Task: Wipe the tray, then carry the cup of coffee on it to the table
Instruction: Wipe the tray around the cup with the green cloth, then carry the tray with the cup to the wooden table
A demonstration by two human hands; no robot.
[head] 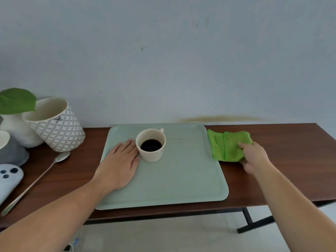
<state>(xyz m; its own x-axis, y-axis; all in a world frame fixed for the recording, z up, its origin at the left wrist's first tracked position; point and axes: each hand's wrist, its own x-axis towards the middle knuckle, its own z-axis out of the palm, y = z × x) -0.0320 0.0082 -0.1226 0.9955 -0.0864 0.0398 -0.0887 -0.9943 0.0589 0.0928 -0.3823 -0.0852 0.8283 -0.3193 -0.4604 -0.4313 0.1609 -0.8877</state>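
Note:
A pale green tray (181, 179) lies on a dark wooden table (283, 160). A cream cup of black coffee (151, 144) stands upright on the tray's far left part, its handle turned away from me. My left hand (120, 164) rests flat on the tray, fingers apart, right beside the cup. A bright green cloth (225, 144) lies on the table just off the tray's right edge. My right hand (254, 157) pinches the cloth's near right corner between thumb and fingers.
At the left stand a patterned white pot (56, 124), a white pot with a green leaf (16, 100) and a grey pot (12, 151). A long spoon (36, 180) and a light blue phone (9, 179) lie beside them. A wall rises directly behind the table.

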